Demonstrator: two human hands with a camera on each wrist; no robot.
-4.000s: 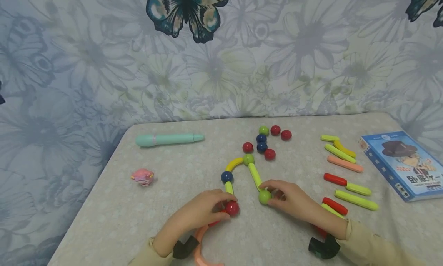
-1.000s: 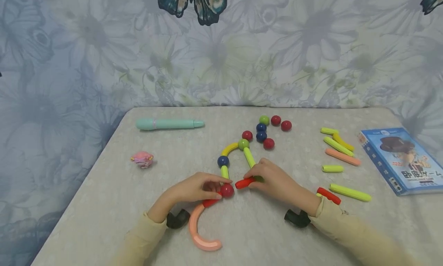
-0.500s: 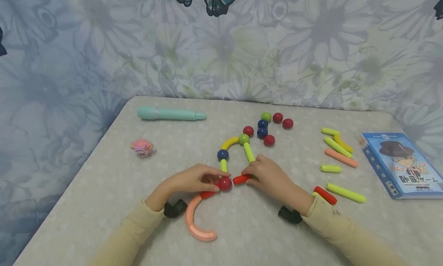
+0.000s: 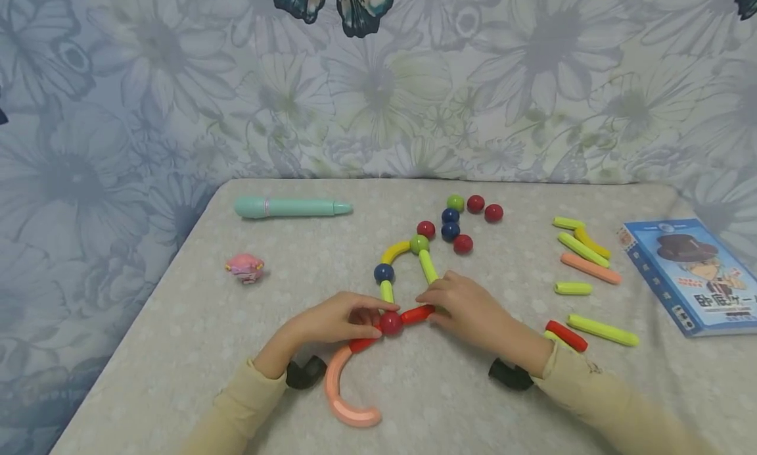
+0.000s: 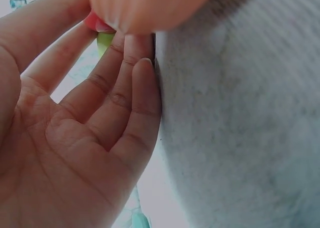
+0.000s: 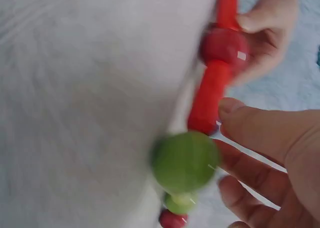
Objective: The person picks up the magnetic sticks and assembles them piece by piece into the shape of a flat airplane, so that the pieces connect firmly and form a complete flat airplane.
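My left hand (image 4: 340,320) holds a dark red ball (image 4: 391,323) between thumb and fingers. A red rod piece and a salmon curved rod (image 4: 349,412) run from that ball toward the front. In the left wrist view the curved rod (image 5: 150,8) crosses above my left fingers. My right hand (image 4: 473,313) pinches another red rod (image 4: 417,314), whose left end meets the dark red ball. In the right wrist view a large green ball (image 6: 185,160) sits at this rod's other end. Yellow-green rods, a blue ball (image 4: 384,273), a yellow curved rod (image 4: 395,251) and a green ball (image 4: 419,244) make up the loop behind.
Several loose balls (image 4: 451,231) lie behind the loop. Loose rods (image 4: 603,330) are spread at the right, beside a blue box (image 4: 692,277). A mint pen-shaped thing (image 4: 292,208) and a small pink toy (image 4: 245,268) lie at the left.
Four seconds ago my right hand was at the green ball; since then it has taken a red rod from the right. The small gap between rod and dark red ball has closed.
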